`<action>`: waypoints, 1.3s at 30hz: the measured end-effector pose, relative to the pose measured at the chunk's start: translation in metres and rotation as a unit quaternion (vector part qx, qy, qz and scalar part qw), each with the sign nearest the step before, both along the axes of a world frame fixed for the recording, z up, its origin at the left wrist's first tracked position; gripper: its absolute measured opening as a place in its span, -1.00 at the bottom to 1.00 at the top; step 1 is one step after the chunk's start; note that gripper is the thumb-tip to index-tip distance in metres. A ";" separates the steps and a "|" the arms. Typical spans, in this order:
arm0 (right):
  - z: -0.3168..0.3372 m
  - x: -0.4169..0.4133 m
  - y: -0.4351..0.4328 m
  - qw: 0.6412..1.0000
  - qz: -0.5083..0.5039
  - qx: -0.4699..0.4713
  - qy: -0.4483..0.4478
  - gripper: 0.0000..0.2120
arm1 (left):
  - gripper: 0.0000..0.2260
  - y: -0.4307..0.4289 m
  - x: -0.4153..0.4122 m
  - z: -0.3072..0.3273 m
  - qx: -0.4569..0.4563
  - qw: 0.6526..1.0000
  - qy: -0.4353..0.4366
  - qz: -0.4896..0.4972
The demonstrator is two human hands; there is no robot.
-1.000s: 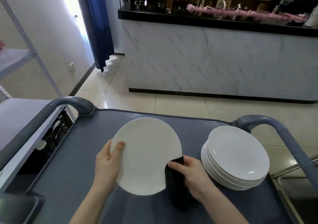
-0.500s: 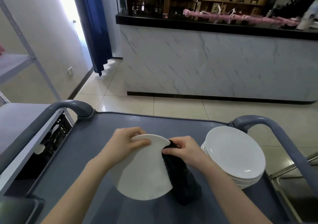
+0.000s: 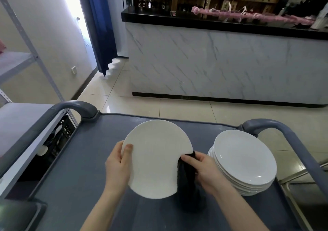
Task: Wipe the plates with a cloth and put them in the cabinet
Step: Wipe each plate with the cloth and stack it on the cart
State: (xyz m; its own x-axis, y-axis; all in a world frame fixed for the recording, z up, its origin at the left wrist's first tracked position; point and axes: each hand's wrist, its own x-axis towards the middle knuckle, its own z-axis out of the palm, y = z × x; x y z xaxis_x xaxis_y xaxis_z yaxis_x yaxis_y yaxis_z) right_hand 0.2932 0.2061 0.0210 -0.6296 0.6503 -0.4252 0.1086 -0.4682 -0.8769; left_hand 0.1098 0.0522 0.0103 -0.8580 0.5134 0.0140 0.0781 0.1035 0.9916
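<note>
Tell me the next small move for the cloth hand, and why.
Probably slide the black cloth along the rim of the held plate: the right hand pinches it over the right edge only, while the left hand grips the opposite edge.

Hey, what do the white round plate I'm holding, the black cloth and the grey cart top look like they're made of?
White round plate: probably glazed ceramic, smooth, rigid, evenly white; melamine can't be excluded. Black cloth: soft matte fabric; it folds and hangs limp. Grey cart top: likely moulded plastic, dull finish, rounded raised rim.
</note>
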 end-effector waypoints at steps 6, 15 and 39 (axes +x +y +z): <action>0.043 -0.016 0.035 0.952 0.201 0.215 -0.086 -0.89 | -0.91 0.005 -0.018 0.024 -0.095 0.962 0.167 -0.196; 0.032 -0.039 0.020 0.923 0.244 0.289 -0.066 -0.91 | -0.90 0.007 -0.018 0.027 -0.130 0.922 0.252 -0.263; 0.036 -0.018 0.035 0.945 0.232 0.225 -0.057 -0.87 | -0.87 0.033 -0.028 0.033 -0.145 0.931 0.167 -0.289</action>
